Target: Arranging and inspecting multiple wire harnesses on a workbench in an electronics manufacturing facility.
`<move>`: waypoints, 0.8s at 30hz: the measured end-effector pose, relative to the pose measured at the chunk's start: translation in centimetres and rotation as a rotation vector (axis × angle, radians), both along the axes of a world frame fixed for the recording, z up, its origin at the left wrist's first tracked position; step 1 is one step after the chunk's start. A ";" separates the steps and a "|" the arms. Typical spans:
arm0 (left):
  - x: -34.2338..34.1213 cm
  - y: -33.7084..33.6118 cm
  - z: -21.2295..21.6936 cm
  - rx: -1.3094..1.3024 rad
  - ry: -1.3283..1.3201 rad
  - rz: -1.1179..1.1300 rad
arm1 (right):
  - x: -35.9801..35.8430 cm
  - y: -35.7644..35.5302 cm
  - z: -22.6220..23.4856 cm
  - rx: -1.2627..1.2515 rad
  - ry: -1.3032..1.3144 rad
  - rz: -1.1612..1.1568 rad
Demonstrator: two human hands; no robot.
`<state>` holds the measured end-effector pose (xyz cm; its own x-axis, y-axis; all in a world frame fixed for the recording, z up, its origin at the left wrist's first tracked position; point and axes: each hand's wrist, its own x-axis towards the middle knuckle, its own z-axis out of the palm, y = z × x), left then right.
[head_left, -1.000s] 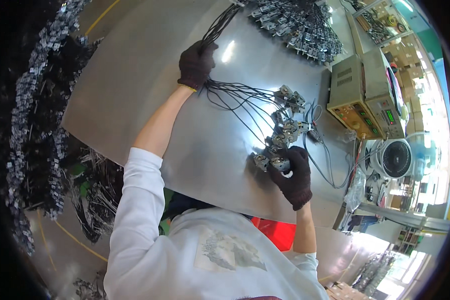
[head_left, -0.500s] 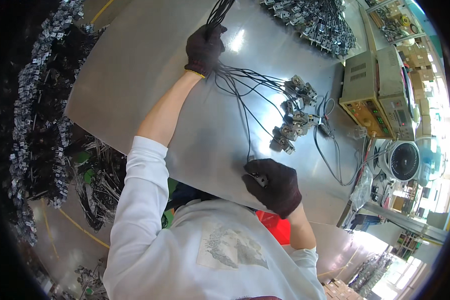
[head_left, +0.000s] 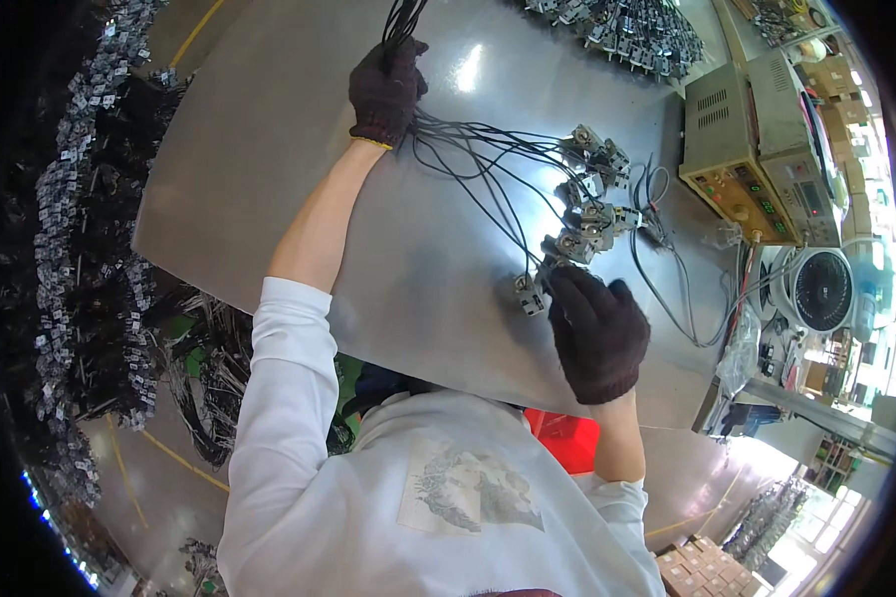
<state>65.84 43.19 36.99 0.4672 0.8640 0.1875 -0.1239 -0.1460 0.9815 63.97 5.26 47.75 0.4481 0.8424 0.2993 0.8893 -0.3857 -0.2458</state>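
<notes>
My left hand (head_left: 386, 95), in a dark knitted glove, is closed round a bundle of black cables (head_left: 403, 22) above the far part of the metal table. From under that fist the cables (head_left: 483, 149) fan out to the right. They end in a cluster of small silver metal connectors (head_left: 589, 214) on the tabletop. My right hand (head_left: 599, 333), gloved the same way, is at the near end of this cluster with its fingers curled down; its fingertips are partly hidden. Just left of it sits one connector (head_left: 530, 296), apart from the rest.
A large pile of similar connectors (head_left: 632, 40) lies at the table's far edge. Two electronic instruments (head_left: 742, 189) stand on the right, with grey leads (head_left: 682, 289) below and a small fan (head_left: 818, 289) beside them. A red container (head_left: 564, 438) is below the near edge.
My right hand has moved right and away from me to the cluster. The connector it held now sits left of it. My left hand, still gripping the cables, has shifted slightly left.
</notes>
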 end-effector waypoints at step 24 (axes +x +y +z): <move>0.5 0.1 0.1 -0.021 0.022 -0.045 | 5.6 -2.1 -4.5 0.166 0.261 -0.363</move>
